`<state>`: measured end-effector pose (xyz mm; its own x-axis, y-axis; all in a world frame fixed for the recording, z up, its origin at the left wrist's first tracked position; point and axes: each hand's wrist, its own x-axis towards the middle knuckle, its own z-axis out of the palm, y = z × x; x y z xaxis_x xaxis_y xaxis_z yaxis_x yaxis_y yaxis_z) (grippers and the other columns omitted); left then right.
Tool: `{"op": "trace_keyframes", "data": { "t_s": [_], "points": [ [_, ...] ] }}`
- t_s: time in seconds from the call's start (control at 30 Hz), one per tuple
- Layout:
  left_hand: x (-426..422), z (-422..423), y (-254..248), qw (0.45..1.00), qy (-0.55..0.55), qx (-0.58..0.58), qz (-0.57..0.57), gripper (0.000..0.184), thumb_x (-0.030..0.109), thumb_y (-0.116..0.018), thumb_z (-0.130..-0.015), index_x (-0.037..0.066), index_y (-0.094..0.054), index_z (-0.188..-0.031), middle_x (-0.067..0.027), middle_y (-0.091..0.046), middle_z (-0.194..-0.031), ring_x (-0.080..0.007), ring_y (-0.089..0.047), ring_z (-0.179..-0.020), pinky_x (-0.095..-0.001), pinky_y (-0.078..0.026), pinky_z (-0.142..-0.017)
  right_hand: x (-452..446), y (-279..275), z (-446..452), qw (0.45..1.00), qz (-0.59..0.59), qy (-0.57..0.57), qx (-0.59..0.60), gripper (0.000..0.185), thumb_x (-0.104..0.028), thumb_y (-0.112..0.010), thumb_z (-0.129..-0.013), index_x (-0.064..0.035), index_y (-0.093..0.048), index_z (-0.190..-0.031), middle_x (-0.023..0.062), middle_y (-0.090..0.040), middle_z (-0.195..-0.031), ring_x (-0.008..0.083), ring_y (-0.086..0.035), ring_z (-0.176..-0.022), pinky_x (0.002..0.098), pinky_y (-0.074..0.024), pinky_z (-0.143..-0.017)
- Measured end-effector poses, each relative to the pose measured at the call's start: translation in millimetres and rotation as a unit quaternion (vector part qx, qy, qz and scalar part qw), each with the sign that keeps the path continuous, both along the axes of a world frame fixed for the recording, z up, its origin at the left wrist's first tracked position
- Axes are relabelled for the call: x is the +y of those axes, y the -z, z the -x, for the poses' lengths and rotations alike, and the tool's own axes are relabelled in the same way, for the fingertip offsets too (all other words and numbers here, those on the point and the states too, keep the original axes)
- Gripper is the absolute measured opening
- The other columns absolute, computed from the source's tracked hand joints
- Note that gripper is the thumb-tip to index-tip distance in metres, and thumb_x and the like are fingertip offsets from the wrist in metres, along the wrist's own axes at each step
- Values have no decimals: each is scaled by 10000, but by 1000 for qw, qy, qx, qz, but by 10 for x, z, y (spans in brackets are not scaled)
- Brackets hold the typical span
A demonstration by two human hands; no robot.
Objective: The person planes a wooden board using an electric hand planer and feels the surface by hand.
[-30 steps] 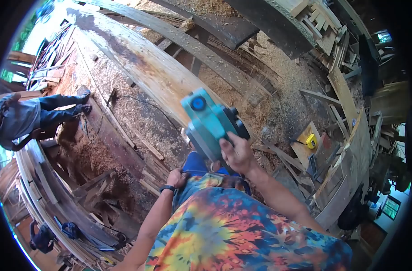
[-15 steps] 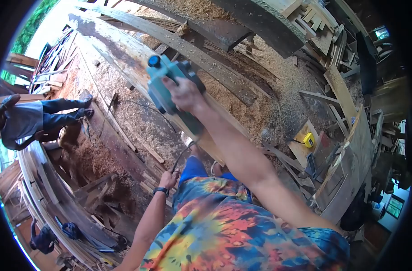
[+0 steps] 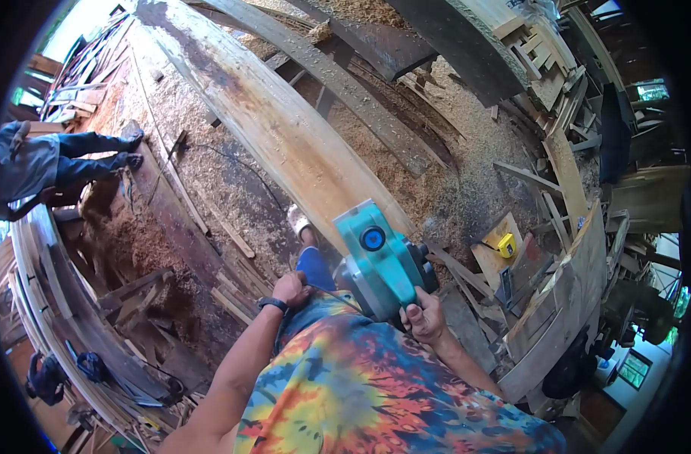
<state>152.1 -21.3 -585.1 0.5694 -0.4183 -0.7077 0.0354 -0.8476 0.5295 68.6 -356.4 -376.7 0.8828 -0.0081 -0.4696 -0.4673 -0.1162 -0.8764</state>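
Observation:
My right hand [image 3: 423,316] is wrapped round the rear handle of a teal electric planer [image 3: 383,261] with a round blue knob. The planer is close to my body, over the near end of a long wooden plank [image 3: 285,136]; whether its sole touches the wood I cannot tell. That plank runs away to the upper left, pale and planed nearby, with dark brown stained patches farther off. By my left hip, my left hand [image 3: 290,289] is closed on the planer's thin dark power cord [image 3: 334,293].
Shavings cover the floor [image 3: 239,170]. A second board [image 3: 323,83] lies right of the plank. A yellow tape measure [image 3: 506,244] sits on a wood piece at right. Another person [image 3: 50,166] stands at left near stacked timber [image 3: 58,318]. Scrap wood [image 3: 542,60] is piled at upper right.
My right hand has drawn the planer back along the plank, from mid-length to its near end beside my body. My left hand has shifted slightly, still on the cord.

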Motion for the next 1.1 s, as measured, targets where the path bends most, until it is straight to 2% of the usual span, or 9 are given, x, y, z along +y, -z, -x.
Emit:
{"op": "trace_keyframes", "data": {
  "t_s": [0.27, 0.37, 0.5, 0.57, 0.73, 0.83, 0.87, 1.0, 1.1],
  "points": [
    [361, -88, 35, 998, -65, 21, -16, 437, 378, -648, -898, -30, -705, -1043, -283, -707, -992, -424, -685, -965, -477, -528, -880, 463, 53, -1539, 996, 29, -25, -79, 606, -645, -509, -981, -47, -601, -978, -21, -534, -591, 60, -515, -493, 242, -399, -446],
    [416, -212, -272, 995, -94, 38, -27, 467, 383, -686, -876, -26, -700, -1101, -275, -711, -1017, -400, -699, -976, -452, -534, -888, 806, 138, -2377, 989, 10, -9, -147, 574, -619, -513, -993, -56, -617, -948, -21, -533, -587, 72, -513, -468, 260, -402, -438],
    [416, -292, -514, 992, -103, 57, -34, 514, 428, -695, -890, -61, -715, -1049, -281, -720, -982, -381, -719, -925, -429, -551, -848, 1191, 289, -3667, 984, 3, -4, -177, 607, -614, -521, -991, -27, -617, -871, 37, -566, -569, 115, -535, -439, 300, -438, -424],
    [459, -234, -462, 991, -131, 35, -1, 520, 463, -690, -897, -54, -718, -938, -253, -717, -825, -363, -714, -782, -440, -547, -768, 1264, 167, -3950, 991, -36, -8, -132, 631, -620, -521, -989, -10, -612, -857, 52, -576, -572, 123, -542, -436, 304, -448, -421],
    [379, -143, -437, 980, -192, 28, -44, 506, 467, -654, -938, -27, -702, -839, -248, -670, -737, -367, -655, -660, -480, -499, -685, 1029, 127, -3424, 991, -48, -25, -122, 647, -630, -508, -991, 0, -598, -872, 43, -568, -576, 114, -533, -440, 290, -430, -415],
    [284, -60, -494, 986, -156, 18, -63, 490, 455, -643, -949, -22, -714, -860, -258, -683, -776, -389, -681, -724, -476, -515, -719, 701, 104, -2686, 993, -52, -44, -100, 648, -643, -486, -995, -10, -581, -898, 26, -540, -568, 100, -501, -435, 272, -396, -410],
    [245, -14, -512, 987, -156, 2, -36, 392, 369, -663, -920, -18, -725, -903, -278, -693, -837, -409, -698, -812, -473, -532, -768, 543, 72, -2352, 993, -43, -54, -95, 643, -655, -511, -973, -24, -606, -901, 32, -563, -554, 116, -555, -467, 294, -438, -441],
    [81, 96, -418, 994, -105, -4, 0, 278, 246, -686, -803, -5, -734, -911, -260, -707, -899, -416, -697, -872, -474, -541, -807, 83, -63, -1007, 998, -13, -26, -61, 617, -654, -506, -979, -43, -586, -945, -17, -527, -566, 53, -504, -491, 253, -394, -451],
    [-108, 89, -434, 996, -11, -79, 45, 286, 282, -713, -795, 8, -728, -877, -231, -713, -895, -404, -695, -872, -479, -541, -789, -235, -63, -143, 1000, -20, -8, -12, 691, -709, -523, -939, -24, -602, -972, -20, -542, -575, 55, -508, -498, 251, -400, -459]
  ]
}}
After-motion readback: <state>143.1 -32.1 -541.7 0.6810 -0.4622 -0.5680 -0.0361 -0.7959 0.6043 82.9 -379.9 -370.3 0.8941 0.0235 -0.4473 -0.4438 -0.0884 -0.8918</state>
